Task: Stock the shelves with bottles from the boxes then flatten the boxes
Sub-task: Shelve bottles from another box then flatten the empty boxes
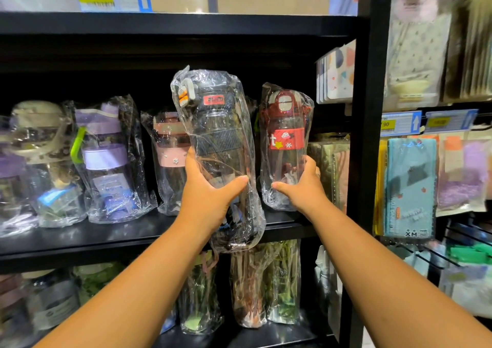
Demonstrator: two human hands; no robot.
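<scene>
Holding two bagged bottles at once, I judge the stocking step to be well under way but not finished.

1. Left hand [210, 188]: fingers and thumb are wrapped round the lower body of the black bottle [218, 134]. This bottle is in the air in front of the middle shelf [106, 236], tilted slightly. Its base hangs below the front edge of the middle shelf, so it is not yet placed.
2. Right hand [300, 185]: thumb and fingers clasp the lower part of the red bottle [286, 140]. This bottle stands upright at the right end of the middle shelf, and I read this as steadying or shifting it to open a gap.
3. Done: the pink bottle [170, 148] and the purple bottle [106, 156] already stand in a row on the middle shelf. More bagged bottles stand on the level below the middle shelf.
4. Left to do: set the black bottle on the middle shelf, probably between the pink and red ones. No boxes are in view, so I cannot tell how many bottles remain, and flattening appears wholly outstanding.
</scene>
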